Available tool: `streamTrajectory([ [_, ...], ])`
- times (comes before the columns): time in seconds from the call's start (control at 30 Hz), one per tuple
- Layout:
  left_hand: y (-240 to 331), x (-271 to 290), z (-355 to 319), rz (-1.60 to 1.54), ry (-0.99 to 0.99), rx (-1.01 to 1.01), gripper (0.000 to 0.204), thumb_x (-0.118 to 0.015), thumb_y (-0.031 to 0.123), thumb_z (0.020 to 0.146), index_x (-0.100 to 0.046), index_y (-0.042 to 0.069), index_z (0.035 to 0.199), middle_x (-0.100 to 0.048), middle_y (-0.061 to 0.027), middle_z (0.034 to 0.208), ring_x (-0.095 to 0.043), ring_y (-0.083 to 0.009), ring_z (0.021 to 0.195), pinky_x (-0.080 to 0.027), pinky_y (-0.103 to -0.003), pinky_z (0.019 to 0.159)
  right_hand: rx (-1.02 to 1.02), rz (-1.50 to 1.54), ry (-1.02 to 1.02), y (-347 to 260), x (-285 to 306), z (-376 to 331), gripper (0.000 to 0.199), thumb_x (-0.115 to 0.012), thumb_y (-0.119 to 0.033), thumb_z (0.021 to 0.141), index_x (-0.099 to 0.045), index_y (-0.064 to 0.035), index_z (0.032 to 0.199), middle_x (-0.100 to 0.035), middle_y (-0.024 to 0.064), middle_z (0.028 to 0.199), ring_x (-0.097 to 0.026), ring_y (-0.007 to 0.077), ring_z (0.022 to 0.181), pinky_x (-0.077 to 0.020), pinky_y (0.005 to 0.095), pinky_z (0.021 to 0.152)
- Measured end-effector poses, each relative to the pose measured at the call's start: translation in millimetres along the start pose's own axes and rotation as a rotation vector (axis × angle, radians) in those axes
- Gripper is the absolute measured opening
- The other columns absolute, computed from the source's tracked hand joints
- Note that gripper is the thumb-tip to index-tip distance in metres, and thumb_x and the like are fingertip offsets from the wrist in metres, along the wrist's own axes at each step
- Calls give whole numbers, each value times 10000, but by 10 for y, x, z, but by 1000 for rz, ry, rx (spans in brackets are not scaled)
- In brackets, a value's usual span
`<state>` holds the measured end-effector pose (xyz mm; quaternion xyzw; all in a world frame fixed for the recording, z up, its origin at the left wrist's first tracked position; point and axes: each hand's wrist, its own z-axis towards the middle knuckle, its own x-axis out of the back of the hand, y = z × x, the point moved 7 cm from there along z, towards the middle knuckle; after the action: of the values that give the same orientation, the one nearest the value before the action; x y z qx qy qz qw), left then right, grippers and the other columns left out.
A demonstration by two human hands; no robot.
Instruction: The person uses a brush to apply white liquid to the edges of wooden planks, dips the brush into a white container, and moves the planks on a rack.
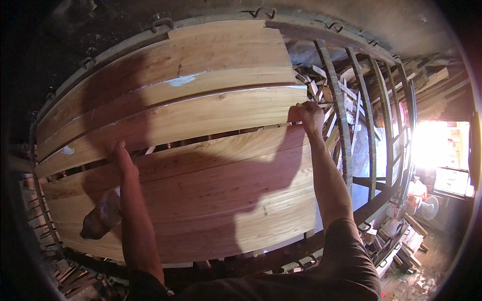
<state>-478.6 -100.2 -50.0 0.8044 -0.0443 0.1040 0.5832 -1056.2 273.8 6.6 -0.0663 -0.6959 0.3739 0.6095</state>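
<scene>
Much of the joining seemed done and some of it open: upper boards (221, 52) lay side by side along the far side of the slatted bench (339, 105), and lower boards (271, 200) made a second group nearer the person. Between the two groups was a long plank (226, 108), with a white line of what looked like glue along its upper edge and a dark gap between its lower edge and the lower boards, so that seam was not yet closed. A white smear (182, 80) marked one upper board. The right hand (310, 114) was closed on the plank's right end, its fingers bent around the corner. The left hand (123, 156) touched the plank's lower edge farther left, thumb uppermost; whether its fingers gripped from below could not be told, as they were hidden. A dark bundle in clear plastic (100, 218) showed just beside the left forearm, and wood offcuts (318, 72) were visible beyond the boards' right ends.
</scene>
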Motion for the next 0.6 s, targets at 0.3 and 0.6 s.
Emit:
streamTrajectory([
  [0.3,142,426,332,377,502,-11,597,-565,361,890,-432,-27,1324,-475,-187,1320,-471,-322,1194,-370,-448,1040,578,18,-213,-260,-41,-310,256,-571,-270,878,-661,-31,862,-622,83,771,-594,201,751,-475,339,688],
  [0.6,493,660,196,-17,665,168,756,-703,391,818,-340,-23,1335,-448,-202,1337,-482,-385,1187,-435,-457,1009,-87,675,-274,454,-523,145,453,-577,-195,944,-446,-94,1366,-441,-38,677,-416,74,616,-371,244,550],
])
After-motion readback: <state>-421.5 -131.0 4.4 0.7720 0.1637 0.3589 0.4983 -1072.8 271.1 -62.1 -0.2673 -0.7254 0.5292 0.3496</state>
